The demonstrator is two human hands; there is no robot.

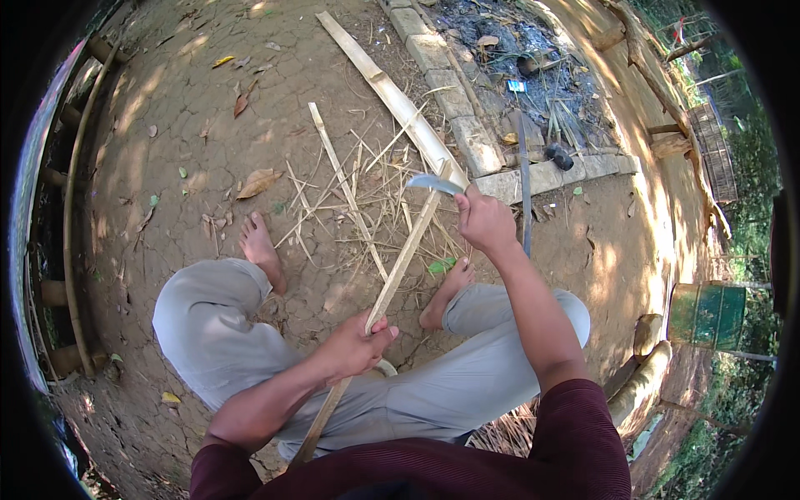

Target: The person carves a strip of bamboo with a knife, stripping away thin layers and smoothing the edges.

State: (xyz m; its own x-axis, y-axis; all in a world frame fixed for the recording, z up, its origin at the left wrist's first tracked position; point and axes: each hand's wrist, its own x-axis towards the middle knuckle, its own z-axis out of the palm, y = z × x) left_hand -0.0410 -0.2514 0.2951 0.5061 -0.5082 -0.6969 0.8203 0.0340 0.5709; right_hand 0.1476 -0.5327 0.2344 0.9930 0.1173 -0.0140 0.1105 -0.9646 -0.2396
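Note:
My left hand (354, 346) is closed round a long, narrow bamboo strip (403, 256), which slants from under my left arm up and away to the right. In my right hand (486, 218) is a knife with a curved blade (433, 182); its handle is hidden in the fist. The blade points left and lies across the far part of the strip, seeming to touch it. Beyond the blade, a wide split bamboo piece (377, 77) lies on the ground. A thinner strip (342, 179) and a scatter of shavings (312, 200) lie between my bare feet.
Bricks (453, 102) border an ash bed (533, 50) at the far right. A long, dark, flat blade-like bar (525, 179) leans by its near corner, close to a black object (559, 156). Bamboo rails (79, 208) run along the left. A green drum (707, 317) stands at right.

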